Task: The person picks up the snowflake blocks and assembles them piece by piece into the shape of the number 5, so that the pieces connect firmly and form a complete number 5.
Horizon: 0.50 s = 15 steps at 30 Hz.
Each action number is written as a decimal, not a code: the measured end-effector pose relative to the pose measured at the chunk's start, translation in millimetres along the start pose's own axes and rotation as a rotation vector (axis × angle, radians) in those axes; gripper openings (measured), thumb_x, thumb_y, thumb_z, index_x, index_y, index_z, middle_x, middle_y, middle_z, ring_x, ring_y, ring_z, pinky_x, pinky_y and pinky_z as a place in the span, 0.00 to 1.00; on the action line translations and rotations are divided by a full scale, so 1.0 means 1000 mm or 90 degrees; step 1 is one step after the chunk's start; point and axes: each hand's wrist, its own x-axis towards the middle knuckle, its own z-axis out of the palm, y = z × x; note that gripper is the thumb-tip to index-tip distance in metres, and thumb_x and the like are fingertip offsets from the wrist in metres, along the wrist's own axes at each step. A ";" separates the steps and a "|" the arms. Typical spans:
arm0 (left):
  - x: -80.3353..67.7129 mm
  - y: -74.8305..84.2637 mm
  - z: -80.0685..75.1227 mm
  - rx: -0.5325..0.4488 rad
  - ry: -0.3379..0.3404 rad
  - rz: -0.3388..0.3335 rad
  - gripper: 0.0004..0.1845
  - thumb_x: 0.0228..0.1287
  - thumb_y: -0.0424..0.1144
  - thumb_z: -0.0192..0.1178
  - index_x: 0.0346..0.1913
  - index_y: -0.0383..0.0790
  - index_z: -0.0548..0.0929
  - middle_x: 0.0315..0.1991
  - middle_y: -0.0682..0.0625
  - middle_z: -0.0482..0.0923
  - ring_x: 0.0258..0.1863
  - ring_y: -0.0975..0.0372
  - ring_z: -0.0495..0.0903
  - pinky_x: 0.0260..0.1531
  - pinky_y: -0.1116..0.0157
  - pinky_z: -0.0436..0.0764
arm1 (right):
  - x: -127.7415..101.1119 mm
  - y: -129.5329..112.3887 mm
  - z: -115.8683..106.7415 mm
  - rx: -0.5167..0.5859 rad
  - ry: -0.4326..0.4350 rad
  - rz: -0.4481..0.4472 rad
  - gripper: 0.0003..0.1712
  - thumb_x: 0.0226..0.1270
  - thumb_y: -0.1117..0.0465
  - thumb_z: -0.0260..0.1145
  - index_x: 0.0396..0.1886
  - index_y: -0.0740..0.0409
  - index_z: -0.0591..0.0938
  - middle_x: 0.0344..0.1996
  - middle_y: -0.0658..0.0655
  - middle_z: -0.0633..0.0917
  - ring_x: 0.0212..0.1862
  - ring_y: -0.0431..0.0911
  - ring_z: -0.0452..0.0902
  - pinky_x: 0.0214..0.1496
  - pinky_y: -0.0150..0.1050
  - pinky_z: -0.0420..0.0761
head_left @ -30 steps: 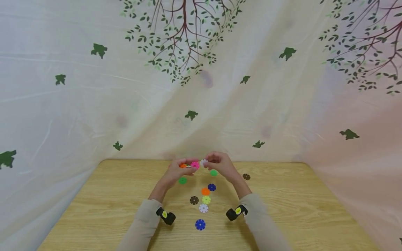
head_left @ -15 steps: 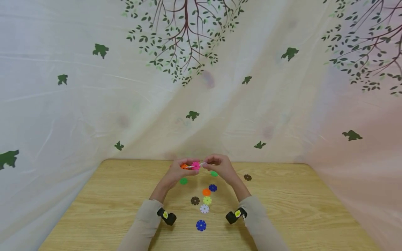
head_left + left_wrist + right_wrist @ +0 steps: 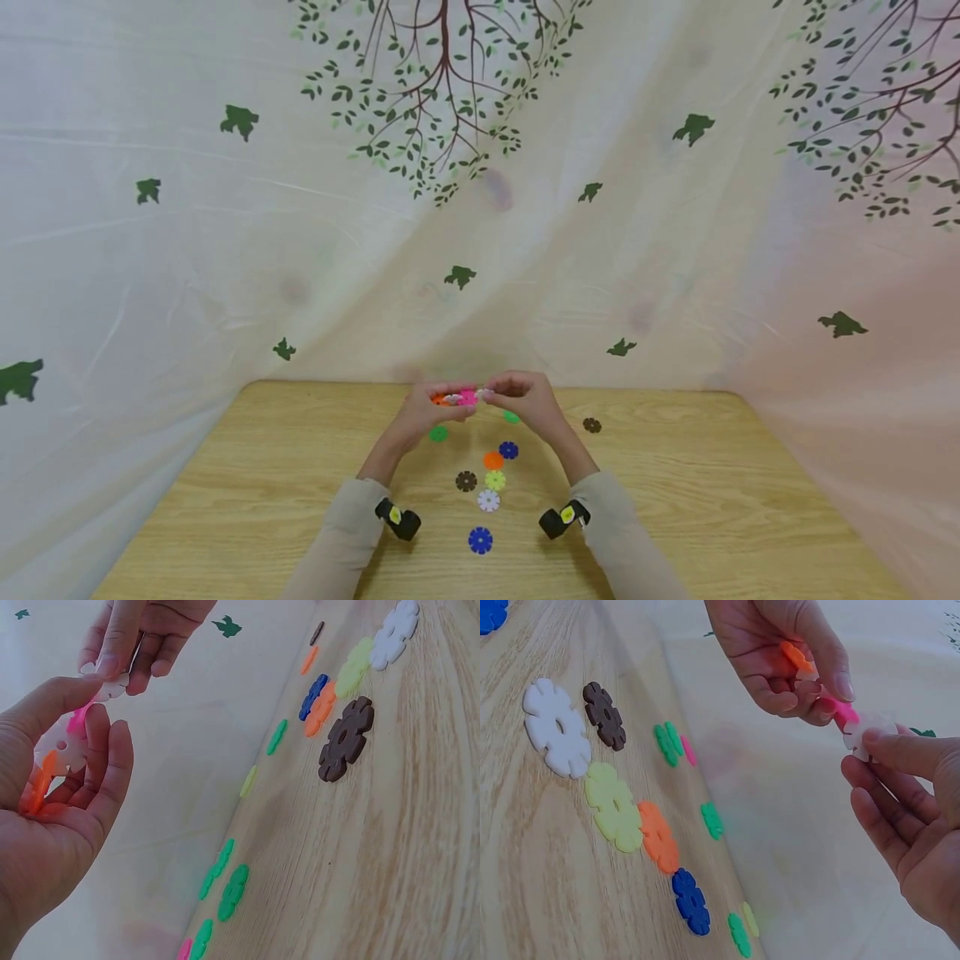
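Note:
Above the far part of the table, my left hand (image 3: 411,419) holds a short chain of notched plastic snowflake discs. It has an orange disc (image 3: 41,784), a white disc (image 3: 63,750) and a pink disc (image 3: 843,711) slotted edge to edge. Thumb and fingers of that hand pinch the pink one. My right hand (image 3: 529,400) pinches another white disc (image 3: 859,742) between thumb and fingers, right at the pink disc's edge. Part of the chain is hidden by the left palm and fingers.
Loose discs lie flat on the wooden table (image 3: 300,500): blue (image 3: 481,540), white (image 3: 489,500), yellow (image 3: 495,480), brown (image 3: 466,481), orange (image 3: 493,460), dark blue (image 3: 508,450) and several green (image 3: 438,433). Another brown disc (image 3: 592,425) lies to the right. A printed curtain (image 3: 360,250) hangs behind.
The right hand has brought its white disc slightly left and down, up against the pink disc, and turned it from face-on to nearly edge-on. The left hand keeps its hold, with the chain tilted slightly.

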 end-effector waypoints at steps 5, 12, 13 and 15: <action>0.000 -0.003 0.000 0.019 -0.012 0.005 0.21 0.53 0.41 0.70 0.52 0.45 0.81 0.47 0.46 0.81 0.43 0.57 0.81 0.43 0.61 0.82 | -0.002 -0.008 0.001 0.018 -0.010 -0.009 0.08 0.60 0.67 0.66 0.37 0.68 0.83 0.34 0.65 0.85 0.32 0.41 0.82 0.36 0.34 0.82; -0.001 0.000 0.000 0.031 -0.017 0.000 0.23 0.53 0.43 0.70 0.54 0.45 0.79 0.49 0.46 0.79 0.46 0.57 0.79 0.47 0.58 0.80 | -0.002 -0.007 -0.001 0.017 -0.012 -0.011 0.08 0.60 0.66 0.67 0.37 0.67 0.84 0.34 0.65 0.86 0.33 0.48 0.83 0.36 0.35 0.83; -0.001 0.000 0.000 0.034 -0.014 -0.002 0.24 0.53 0.43 0.70 0.54 0.46 0.79 0.49 0.47 0.79 0.46 0.57 0.79 0.47 0.58 0.80 | -0.003 -0.006 -0.002 0.017 -0.014 -0.010 0.08 0.60 0.66 0.67 0.37 0.67 0.84 0.34 0.65 0.86 0.34 0.48 0.83 0.36 0.36 0.83; -0.002 0.000 0.001 0.039 -0.010 -0.007 0.24 0.52 0.44 0.70 0.54 0.47 0.79 0.50 0.48 0.78 0.46 0.58 0.79 0.47 0.59 0.80 | -0.003 -0.005 -0.002 0.018 -0.016 -0.010 0.08 0.60 0.66 0.67 0.37 0.67 0.84 0.34 0.65 0.86 0.33 0.47 0.84 0.37 0.36 0.83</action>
